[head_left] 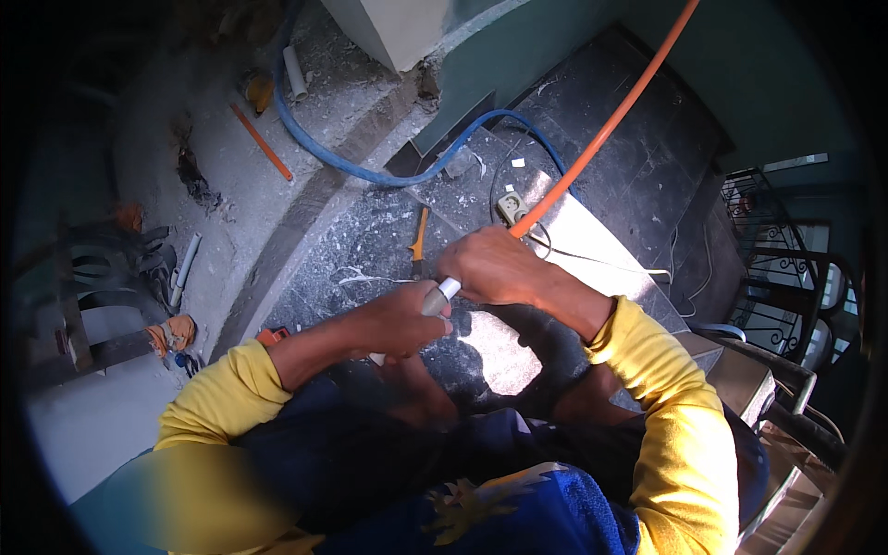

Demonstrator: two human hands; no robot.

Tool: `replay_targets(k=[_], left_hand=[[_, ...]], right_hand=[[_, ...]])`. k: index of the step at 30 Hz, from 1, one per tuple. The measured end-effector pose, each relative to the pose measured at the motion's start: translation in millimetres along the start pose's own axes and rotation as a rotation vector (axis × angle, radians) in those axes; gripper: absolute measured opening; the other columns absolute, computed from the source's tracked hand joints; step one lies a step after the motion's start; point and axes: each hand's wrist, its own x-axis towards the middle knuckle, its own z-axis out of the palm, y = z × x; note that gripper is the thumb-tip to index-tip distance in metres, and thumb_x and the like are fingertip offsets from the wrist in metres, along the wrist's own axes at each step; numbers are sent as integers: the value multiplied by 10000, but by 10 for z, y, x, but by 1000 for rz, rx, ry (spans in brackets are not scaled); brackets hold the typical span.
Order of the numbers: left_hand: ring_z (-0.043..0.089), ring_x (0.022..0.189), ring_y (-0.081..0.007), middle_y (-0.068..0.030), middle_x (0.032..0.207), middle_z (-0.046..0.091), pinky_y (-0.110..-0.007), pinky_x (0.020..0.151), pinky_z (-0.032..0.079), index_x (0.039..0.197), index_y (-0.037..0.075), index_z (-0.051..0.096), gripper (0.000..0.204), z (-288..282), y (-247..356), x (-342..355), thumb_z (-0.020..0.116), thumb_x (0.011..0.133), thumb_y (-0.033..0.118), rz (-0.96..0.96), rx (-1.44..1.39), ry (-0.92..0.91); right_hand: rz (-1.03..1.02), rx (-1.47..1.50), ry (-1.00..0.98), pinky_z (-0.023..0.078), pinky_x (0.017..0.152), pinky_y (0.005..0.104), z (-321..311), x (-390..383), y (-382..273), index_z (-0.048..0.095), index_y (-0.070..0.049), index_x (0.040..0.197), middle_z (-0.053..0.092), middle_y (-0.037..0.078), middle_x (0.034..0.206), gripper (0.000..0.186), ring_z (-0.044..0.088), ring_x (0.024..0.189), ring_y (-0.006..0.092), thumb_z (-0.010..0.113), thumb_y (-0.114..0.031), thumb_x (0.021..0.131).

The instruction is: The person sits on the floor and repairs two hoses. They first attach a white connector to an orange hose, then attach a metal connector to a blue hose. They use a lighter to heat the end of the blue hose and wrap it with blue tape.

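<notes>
- Blue shirt [573, 509] and yellow sleeves [689, 444] lay nearest the camera, with a blurred yellow patch at lower left.
- Between the two hands, above the floor [365, 245], sat a short white tube [450, 287], tilted, its greyish end toward the left hand [398, 319].
- That left hand's grip was narrow, its fingers curled round the tube.
- Right hand [488, 264]: its grip was closed in a fist on the orange hose [606, 134], with the tube showing at the fist's other side. Whether hose and tube met inside could not be told.
- From the fist, the orange hose rose to the upper right.
- Just beyond the hands, an orange-handled tool [421, 236] lay on the dark, debris-strewn floor.
- Near the right hand stood a pale socket block [510, 207] with a cord.
- Farther off, a blue hose [398, 178] curved over the grey ledge [236, 222] and down to the floor.
- On the ledge lay an orange strip [262, 141] and a white pipe [295, 73].
- At far right stood a dark railing [772, 215].
</notes>
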Motion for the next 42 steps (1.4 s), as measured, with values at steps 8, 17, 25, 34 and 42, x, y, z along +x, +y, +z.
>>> replay_targets(k=[8,17,25,34,42], left_hand=[[352,431,5,96,624,402,-197,366,242,1129,101,508,184,-210,343,-205,627,1004,165,-125,-715,-383],[339,424,-5,72,639,410,-200,381,259,1156,74,524,160,-147,476,-189,580,1007,88,-121,-558,-361],[549,490,-165,-40,676,552,-325,427,426,1119,26,540,215,6,444,-209,591,926,105,-120,-26,-68],[672,606,-291,-161,852,683,-388,542,525,1270,-20,516,433,-184,-131,-62,696,939,194,104,291,95],[538,519,-86,-30,771,579,-230,420,394,1231,19,513,446,-443,186,-253,689,1036,380,-29,-214,-126]], right_hand=[[-179,-97,441,512,762,421,-239,-124,5,626,-100,987,595,62,854,221,651,843,288,765,-189,840],[-108,-228,401,528,654,424,-302,-65,-91,642,-86,773,629,59,676,203,693,674,283,759,-247,815],[156,-101,78,552,631,505,-82,-96,-209,730,-106,859,715,110,763,168,720,729,363,796,-203,739],[36,125,10,529,725,491,-130,12,-49,692,-66,992,711,149,883,224,708,865,390,791,-186,832],[-104,327,121,547,839,481,-326,-232,257,719,-27,1157,724,158,999,227,705,966,381,708,-141,960]])
